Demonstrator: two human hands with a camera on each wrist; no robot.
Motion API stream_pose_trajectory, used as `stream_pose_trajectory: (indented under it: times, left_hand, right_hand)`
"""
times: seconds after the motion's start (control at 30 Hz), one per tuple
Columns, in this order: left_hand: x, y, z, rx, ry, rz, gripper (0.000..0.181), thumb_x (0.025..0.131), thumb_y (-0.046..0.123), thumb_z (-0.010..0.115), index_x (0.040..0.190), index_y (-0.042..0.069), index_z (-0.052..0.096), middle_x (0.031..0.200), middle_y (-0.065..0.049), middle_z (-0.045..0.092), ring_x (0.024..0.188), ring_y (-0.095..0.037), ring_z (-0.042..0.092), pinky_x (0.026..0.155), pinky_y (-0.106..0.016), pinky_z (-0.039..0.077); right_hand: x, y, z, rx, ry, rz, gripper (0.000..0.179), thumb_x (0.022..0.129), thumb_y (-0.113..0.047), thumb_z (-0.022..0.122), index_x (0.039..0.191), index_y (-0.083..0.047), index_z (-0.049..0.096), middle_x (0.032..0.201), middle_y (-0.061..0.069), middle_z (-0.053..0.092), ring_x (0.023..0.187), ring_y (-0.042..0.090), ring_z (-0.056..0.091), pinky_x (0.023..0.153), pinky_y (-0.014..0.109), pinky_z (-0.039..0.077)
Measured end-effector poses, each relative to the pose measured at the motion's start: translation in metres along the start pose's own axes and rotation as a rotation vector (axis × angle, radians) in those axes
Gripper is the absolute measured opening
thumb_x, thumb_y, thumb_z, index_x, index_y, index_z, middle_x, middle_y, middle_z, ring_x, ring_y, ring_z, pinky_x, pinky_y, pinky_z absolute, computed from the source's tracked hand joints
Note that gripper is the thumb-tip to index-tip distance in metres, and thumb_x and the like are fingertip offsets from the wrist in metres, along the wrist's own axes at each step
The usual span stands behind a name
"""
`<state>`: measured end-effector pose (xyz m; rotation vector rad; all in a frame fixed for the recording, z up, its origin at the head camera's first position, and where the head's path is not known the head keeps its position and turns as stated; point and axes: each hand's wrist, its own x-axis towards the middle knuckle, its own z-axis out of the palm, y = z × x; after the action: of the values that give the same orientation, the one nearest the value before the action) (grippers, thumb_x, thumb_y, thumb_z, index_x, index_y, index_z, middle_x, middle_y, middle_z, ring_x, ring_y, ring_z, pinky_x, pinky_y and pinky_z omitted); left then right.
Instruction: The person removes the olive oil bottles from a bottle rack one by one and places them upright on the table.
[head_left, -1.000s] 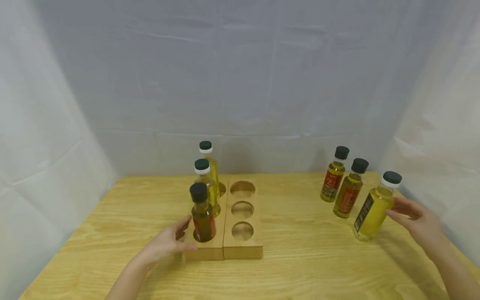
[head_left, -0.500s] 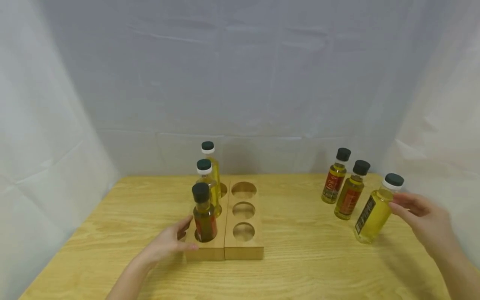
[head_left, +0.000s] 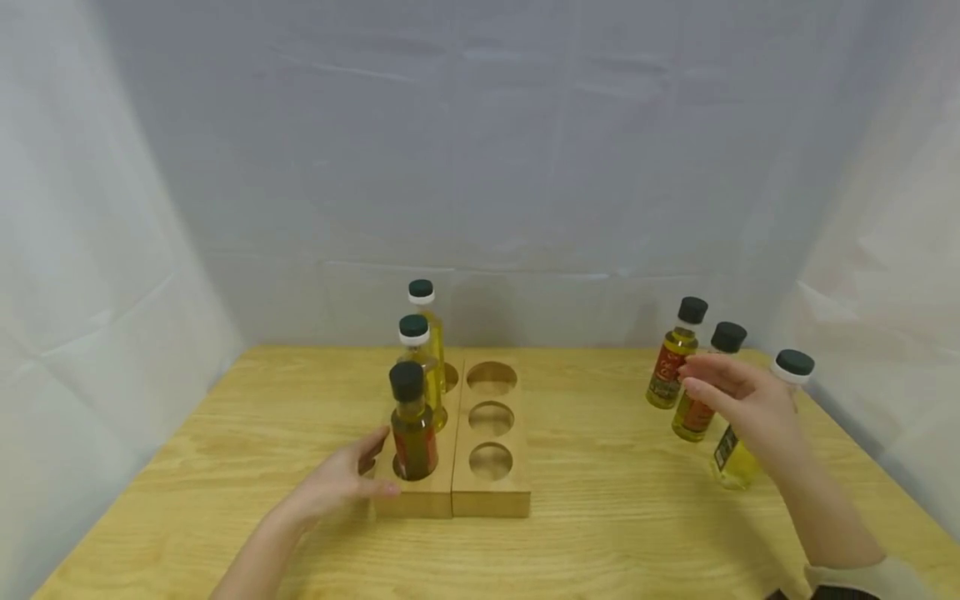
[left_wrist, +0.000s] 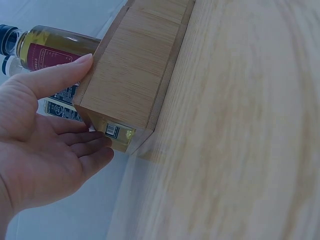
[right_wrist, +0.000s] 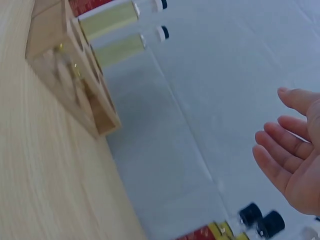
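My left hand (head_left: pixel 341 475) rests at the front left corner of a wooden bottle rack (head_left: pixel 491 502), thumb along the front and fingers by the left side. In the left wrist view the thumb (left_wrist: pixel 65 75) is straight against the rack's edge, the fingers loosely bent. Nearest that hand, a black-capped oil bottle (head_left: pixel 415 446) with a red label stands in the front left hole. My right hand (head_left: pixel 750 408) holds nothing, its fingers relaxed; it overlaps a red-labelled oil bottle (head_left: pixel 693 417) and a green-capped oil bottle (head_left: pixel 793 364) in the head view.
Behind the front bottle, two green-capped bottles, one near (head_left: pixel 414 332) and one far (head_left: pixel 422 292), stand in the rack's left row. Its right row shows three round holes. Another red-labelled bottle (head_left: pixel 669 371) stands at the right back. White sheeting (head_left: pixel 525 167) encloses the wooden table (head_left: pixel 600 533).
My right hand has come away from beside the green-capped bottle on the right and moved left, in front of the bottles. My left hand stays at the rack.
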<state>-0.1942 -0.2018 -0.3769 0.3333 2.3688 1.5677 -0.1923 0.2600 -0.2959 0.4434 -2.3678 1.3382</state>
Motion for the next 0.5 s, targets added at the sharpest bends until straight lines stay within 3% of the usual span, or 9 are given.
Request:
stream_pose_trajectory:
  times: [0.13,0.5]
  left_hand:
    - [0.000,0.001,0.001,0.003,0.004,-0.004,0.097,0.077,0.020,0.075,0.145,-0.007,0.010,0.148,-0.031,0.008,0.130,-0.052,0.018,0.106,-0.057,0.021]
    - [0.001,0.001,0.004,0.009,-0.007,0.002,0.095,0.079,0.016,0.073,0.145,-0.008,0.009,0.147,-0.033,0.009,0.129,-0.053,0.019,0.105,-0.058,0.022]
  right_hand:
    - [0.012,-0.011,0.016,0.041,-0.047,-0.020,0.029,0.090,-0.016,0.061,0.117,-0.005,0.060,0.102,-0.012,0.065,0.090,0.000,0.061,0.070,0.015,0.050]
    - [0.031,-0.026,0.061,0.140,-0.175,0.019,0.038,0.090,-0.025,0.062,0.122,-0.003,0.058,0.110,0.010,0.063,0.094,0.008,0.061,0.079,0.023,0.051]
